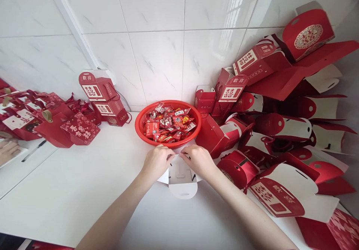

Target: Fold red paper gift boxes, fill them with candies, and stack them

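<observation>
An open paper gift box (183,192) stands on the white table in front of me, its white inside showing and its flaps spread. Its far edge is pinched by my left hand (157,163) at the left and by my right hand (199,161) at the right, the fingertips close together. The fingers partly hide that edge. Small dark slots or ribbon ends show at its inner sides. Just beyond my hands is a red plastic basket (140,135) full of small wrapped sweets (171,123).
Many red gift boxes (276,126), some flat or half folded, crowd the right side. Two closed boxes (102,96) are stacked against the tiled wall. Red gift bags (56,119) lie at the left, near a pen (33,151) and another person's hand (8,150).
</observation>
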Available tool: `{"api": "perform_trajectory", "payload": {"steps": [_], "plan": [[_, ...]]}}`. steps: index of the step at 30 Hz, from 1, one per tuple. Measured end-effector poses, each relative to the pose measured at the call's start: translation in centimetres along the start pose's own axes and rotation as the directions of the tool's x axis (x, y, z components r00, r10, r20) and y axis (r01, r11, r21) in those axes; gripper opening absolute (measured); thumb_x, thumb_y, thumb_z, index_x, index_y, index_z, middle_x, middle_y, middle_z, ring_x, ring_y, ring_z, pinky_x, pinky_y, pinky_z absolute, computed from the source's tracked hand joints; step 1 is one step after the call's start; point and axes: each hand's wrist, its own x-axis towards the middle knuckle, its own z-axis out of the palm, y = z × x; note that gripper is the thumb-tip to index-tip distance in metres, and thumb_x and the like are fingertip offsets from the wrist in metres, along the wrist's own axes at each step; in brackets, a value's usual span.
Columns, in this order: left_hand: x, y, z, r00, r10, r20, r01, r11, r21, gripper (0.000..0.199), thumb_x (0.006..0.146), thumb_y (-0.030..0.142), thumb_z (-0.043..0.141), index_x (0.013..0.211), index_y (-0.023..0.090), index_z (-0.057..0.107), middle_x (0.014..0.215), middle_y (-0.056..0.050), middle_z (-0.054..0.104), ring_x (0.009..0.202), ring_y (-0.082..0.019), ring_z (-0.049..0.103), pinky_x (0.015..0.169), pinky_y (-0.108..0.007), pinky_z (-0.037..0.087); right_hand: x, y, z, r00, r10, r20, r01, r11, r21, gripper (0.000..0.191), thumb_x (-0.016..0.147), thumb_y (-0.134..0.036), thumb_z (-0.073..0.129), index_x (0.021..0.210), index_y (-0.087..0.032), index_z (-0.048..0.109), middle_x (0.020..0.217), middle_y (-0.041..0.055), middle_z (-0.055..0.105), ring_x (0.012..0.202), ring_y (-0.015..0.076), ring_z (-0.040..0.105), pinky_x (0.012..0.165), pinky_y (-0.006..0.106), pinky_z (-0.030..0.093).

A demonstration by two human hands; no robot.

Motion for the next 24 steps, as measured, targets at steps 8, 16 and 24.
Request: {"api": "perform_trajectory", "payload": {"steps": [8, 16, 24], "plan": [[3.6, -6.2, -6.8, 0.907, -0.368, -0.202, 0.38, 0.925, 0.022, 0.029, 0.094, 0.036, 0.049, 0.113, 0.026, 0.068, 0.108, -0.001, 0.074, 0.094, -0.02, 0.068, 0.084, -0.03, 0.051, 2.5, -0.8, -4.8, 0.974, 0.12, -0.192, -0.1, 0.989, 0.111, 0.021, 0.099, -0.029, 0.048, 0.1, -0.024, 0.068, 0.097, 0.0021, 0.074, 0.087, 0.0195, 0.068, 0.068, 0.026, 0.043], [7.9, -8.1, -1.7, 0.802, -0.581, -0.138, 0.595, 0.757, 0.272, 0.052, 0.076, 0.058, 0.064, 0.097, 0.011, 0.073, 0.105, -0.024, 0.07, 0.12, -0.044, 0.052, 0.104, -0.06, 0.029, 4.6, -1.7, -5.6, 0.974, 0.139, -0.181, -0.076, 0.945, 0.318, 0.02, 0.096, -0.032, 0.051, 0.088, -0.026, 0.068, 0.084, -0.0015, 0.075, 0.083, 0.0199, 0.067, 0.065, 0.025, 0.04], [9.0, -9.0, -1.3, 0.804, -0.594, -0.045, 0.587, 0.778, 0.223, 0.038, 0.075, 0.048, 0.062, 0.085, 0.013, 0.072, 0.09, -0.021, 0.073, 0.097, -0.041, 0.064, 0.108, -0.062, 0.02, 5.7, -0.9, -4.7, 0.992, 0.1, -0.073, -0.078, 0.964, 0.254, 0.02, 0.096, -0.03, 0.051, 0.083, -0.025, 0.066, 0.083, -0.0006, 0.074, 0.075, 0.019, 0.065, 0.06, 0.026, 0.036]]}}
